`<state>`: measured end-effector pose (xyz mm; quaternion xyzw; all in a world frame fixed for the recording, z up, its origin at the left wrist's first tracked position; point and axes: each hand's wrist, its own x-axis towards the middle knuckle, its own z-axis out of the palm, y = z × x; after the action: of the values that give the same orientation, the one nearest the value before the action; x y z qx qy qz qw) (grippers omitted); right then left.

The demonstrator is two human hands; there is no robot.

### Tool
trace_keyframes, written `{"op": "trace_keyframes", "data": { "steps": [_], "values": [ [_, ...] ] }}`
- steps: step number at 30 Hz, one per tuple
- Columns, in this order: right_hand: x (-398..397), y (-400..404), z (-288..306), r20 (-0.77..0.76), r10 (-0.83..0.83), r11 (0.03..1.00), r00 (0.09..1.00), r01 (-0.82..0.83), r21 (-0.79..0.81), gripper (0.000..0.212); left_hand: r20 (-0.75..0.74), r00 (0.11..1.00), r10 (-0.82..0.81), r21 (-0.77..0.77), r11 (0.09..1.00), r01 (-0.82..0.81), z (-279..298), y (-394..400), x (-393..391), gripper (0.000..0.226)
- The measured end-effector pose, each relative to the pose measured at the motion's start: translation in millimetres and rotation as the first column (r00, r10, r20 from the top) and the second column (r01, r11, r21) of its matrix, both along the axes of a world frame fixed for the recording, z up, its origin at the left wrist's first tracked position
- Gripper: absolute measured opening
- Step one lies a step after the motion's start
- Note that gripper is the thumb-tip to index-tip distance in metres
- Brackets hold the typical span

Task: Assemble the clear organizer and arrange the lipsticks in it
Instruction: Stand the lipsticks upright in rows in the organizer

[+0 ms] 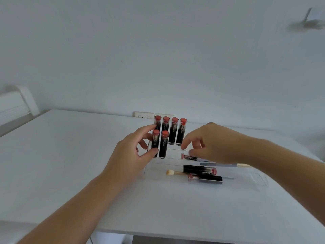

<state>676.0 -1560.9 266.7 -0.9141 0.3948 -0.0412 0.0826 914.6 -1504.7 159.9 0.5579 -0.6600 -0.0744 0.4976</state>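
Nearest us, our left hand (131, 152) pinches a black red-capped lipstick (155, 144) in the clear acrylic stepped organizer (258, 178) at centre frame; our right hand (209, 143), fingers loosely curled, touches a lying lipstick (186, 156), beside a tan makeup brush (173, 172)

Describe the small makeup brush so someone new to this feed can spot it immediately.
Start at the clear organizer on the white table, where lipsticks stand upright at the back. Drop to its low front tray, where two black lipstick tubes lie flat. The makeup brush lies just left of them: the only pale, fluffy-tipped item, cream bristles pointing left, its handle running behind the tubes.
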Motion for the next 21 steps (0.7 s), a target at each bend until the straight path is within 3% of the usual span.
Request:
{"op": "trace_keyframes", "data": {
  "steps": [5,21],
  "values": [
    [1.7,-9.6,6.2,-0.245,0.112,0.992,0.963,-0.12,-0.022,0.026,-0.017,1.0,-0.004,-0.003,1.0,0.004,-0.5,-0.3,2.5,0.066],
    [18.5,-21.4,-3.2,-0.398,0.184,0.966,0.899,-0.24,-0.095,0.028,-0.011,1.0,-0.007,0.022,1.0,0.007,-1.1,0.5,2.9,0.061]
  ]
}}
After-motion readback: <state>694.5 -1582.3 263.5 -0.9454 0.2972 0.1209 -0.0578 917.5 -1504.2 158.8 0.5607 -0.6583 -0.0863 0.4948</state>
